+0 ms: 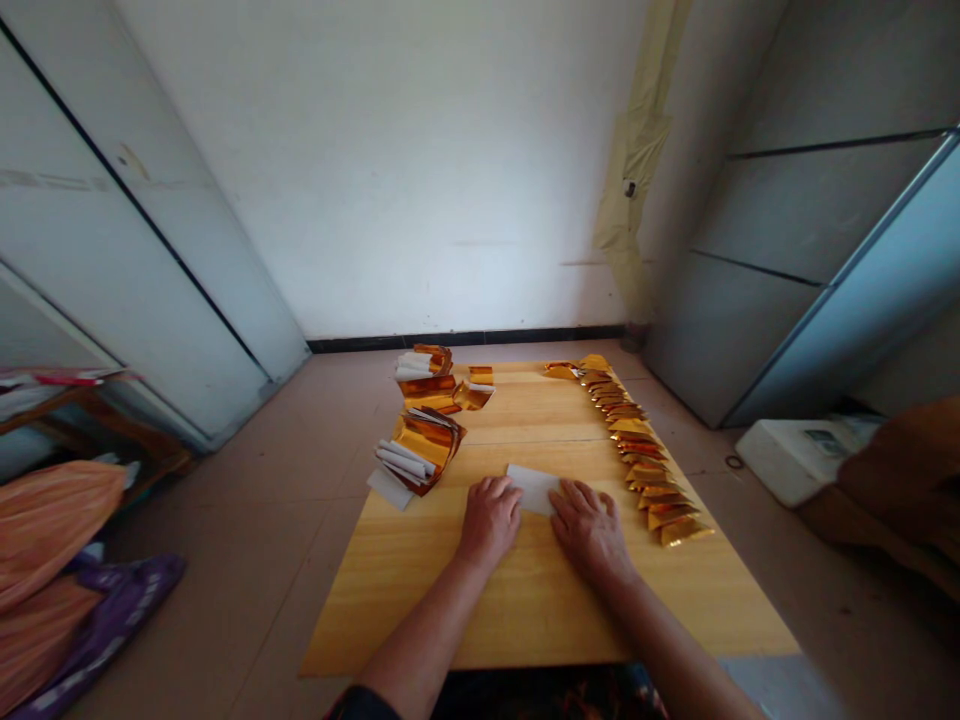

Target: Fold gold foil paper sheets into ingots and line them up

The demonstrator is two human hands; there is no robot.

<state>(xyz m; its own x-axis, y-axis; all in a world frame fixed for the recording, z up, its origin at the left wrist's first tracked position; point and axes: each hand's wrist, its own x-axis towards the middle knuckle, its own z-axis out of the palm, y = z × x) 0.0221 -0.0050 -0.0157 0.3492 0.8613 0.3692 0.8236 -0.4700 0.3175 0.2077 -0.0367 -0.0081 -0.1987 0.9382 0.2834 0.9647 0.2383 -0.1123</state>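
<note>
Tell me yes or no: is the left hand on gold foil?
No, the left hand lies on the edge of a white paper sheet, and the gold foil pieces sit away from it.

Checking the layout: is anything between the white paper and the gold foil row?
Yes: the right hand lies between them, its fingers against the right edge of the white rectangular paper sheet, short of the row of folded gold foil pieces on the pale wooden table.

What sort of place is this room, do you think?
Probably a simple home workroom: folded gold foil paper lies in a row on a wooden table set on a tiled floor.
</note>
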